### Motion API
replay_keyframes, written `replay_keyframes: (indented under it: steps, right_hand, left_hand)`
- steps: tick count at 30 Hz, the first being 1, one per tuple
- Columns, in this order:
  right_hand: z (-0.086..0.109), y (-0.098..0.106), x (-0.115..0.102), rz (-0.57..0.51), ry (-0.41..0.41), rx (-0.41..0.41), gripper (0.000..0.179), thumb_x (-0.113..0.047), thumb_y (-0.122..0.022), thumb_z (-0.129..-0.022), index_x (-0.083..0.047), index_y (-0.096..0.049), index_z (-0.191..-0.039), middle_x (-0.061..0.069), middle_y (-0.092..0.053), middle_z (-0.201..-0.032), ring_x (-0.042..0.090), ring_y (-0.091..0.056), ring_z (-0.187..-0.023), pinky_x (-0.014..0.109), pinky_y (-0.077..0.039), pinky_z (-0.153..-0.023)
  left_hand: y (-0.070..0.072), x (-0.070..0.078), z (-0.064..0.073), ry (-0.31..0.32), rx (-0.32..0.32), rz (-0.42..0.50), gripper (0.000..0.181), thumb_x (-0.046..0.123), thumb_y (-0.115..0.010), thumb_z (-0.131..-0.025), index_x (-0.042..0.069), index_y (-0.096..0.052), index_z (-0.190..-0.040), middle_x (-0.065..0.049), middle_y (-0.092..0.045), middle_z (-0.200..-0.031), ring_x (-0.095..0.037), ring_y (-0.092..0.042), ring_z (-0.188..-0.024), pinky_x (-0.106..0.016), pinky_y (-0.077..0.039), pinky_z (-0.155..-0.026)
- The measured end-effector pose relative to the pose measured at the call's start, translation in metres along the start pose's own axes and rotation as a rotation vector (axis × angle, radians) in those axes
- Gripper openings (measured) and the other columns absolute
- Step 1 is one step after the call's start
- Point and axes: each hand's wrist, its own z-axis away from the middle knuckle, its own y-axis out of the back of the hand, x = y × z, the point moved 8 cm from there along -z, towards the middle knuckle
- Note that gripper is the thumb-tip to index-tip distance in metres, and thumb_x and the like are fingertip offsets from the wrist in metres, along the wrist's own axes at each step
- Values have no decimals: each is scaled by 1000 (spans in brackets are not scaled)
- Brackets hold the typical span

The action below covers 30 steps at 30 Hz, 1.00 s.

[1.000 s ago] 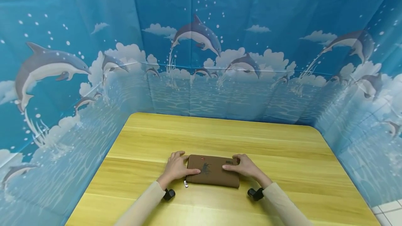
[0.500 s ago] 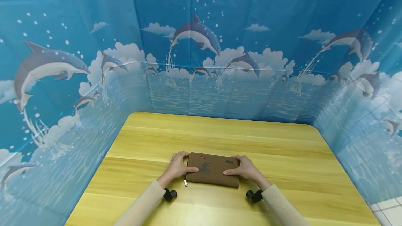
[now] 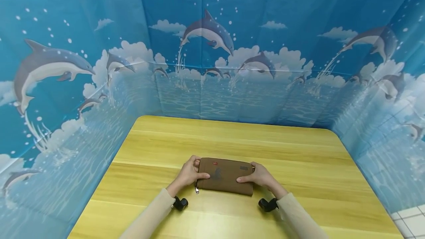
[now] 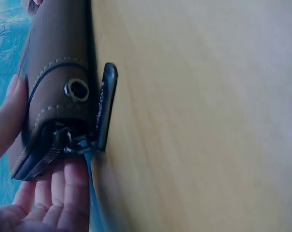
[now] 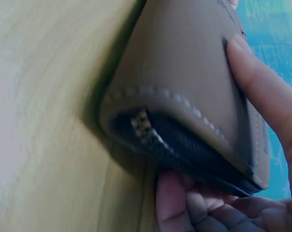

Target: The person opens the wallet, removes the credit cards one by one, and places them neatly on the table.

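Note:
A brown zip-around wallet (image 3: 227, 184) with a dark animal print and a small red tag is at the near middle of the table. My left hand (image 3: 187, 175) grips its left end, thumb on the face and fingers underneath. At the opposite end my right hand (image 3: 263, 177) holds it the same way. A metal zipper pull (image 4: 107, 107) hangs at the left end, beside a round snap (image 4: 77, 90) on a stitched strap. The right wrist view shows the zipper teeth (image 5: 155, 140) along the right end, with curled fingers (image 5: 171, 198) beneath. The wallet's far edge is tipped up.
The yellow wood-grain table (image 3: 229, 139) has rounded far corners. Around its back and sides hangs a blue curtain (image 3: 252, 99) printed with dolphins. White floor tiles (image 3: 413, 220) show at the lower right.
Fingers of both hands have slid under the wallet's ends. Its far edge has tilted up a little, and the thumbs stay on its face.

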Motion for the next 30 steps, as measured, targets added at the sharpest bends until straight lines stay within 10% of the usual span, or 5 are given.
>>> replay_keyframes:
  steps: [12,18,25,30]
  right_hand:
    - [-4,2,6,-246,-2,-6,86,-27,-83,-73,6,-39,-139,12,-63,-112,32,-57,-104,51,-39,-95]
    - [-6,1,8,-322,39,-21,82,-24,-81,-76,2,-38,-141,11,-65,-111,26,-60,-98,46,-42,-92]
    - [-7,0,8,-344,55,-35,78,-23,-80,-78,1,-39,-140,11,-65,-111,26,-61,-97,45,-43,-90]
    - [-6,1,10,-346,52,-33,81,-23,-80,-77,1,-36,-142,12,-64,-111,25,-61,-96,44,-45,-89]
  left_hand:
    - [4,14,-3,-39,18,89,61,10,-77,-79,0,-46,-130,-20,-50,-117,-23,-60,-83,-37,-51,-68]
    - [6,-4,-9,-67,-19,104,63,18,-75,-82,4,-47,-137,-21,-52,-126,-28,-61,-97,-40,-50,-80]
    - [18,-12,-2,-44,-10,-60,49,33,-75,-81,5,-65,-120,-4,-67,-102,-17,-60,-84,-31,-50,-71]
    - [14,-5,10,-42,-115,-241,49,40,-80,-73,8,-70,-109,3,-65,-100,-15,-54,-83,-33,-46,-72]
